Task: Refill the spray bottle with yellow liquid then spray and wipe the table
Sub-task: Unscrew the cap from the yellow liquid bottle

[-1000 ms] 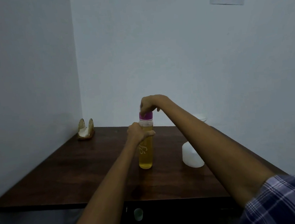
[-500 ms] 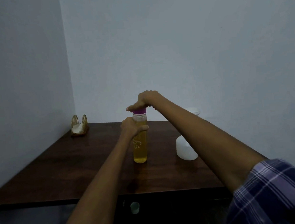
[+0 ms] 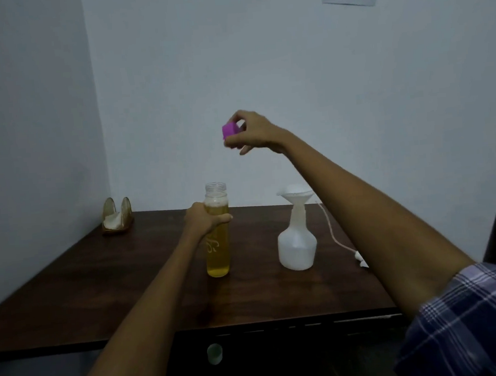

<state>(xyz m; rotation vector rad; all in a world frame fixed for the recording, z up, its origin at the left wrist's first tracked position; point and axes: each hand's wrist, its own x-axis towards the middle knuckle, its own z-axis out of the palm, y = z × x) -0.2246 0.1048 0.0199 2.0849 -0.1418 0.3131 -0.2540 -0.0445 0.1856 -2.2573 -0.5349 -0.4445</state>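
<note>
Now I'm opening up for the refill: my left hand (image 3: 203,221) grips the yellow-liquid bottle (image 3: 217,243) upright on the surface (image 3: 100,288), my right hand (image 3: 251,135) pinches its purple cap (image 3: 230,130) aloft; next, I judge, pouring into the funnel (image 3: 296,196) on the spray bottle (image 3: 297,246) beside it

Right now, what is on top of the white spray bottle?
A white funnel sits in the neck of the white spray bottle. The funnel hides the bottle's opening, and the opaque plastic hides whatever is inside.
</note>
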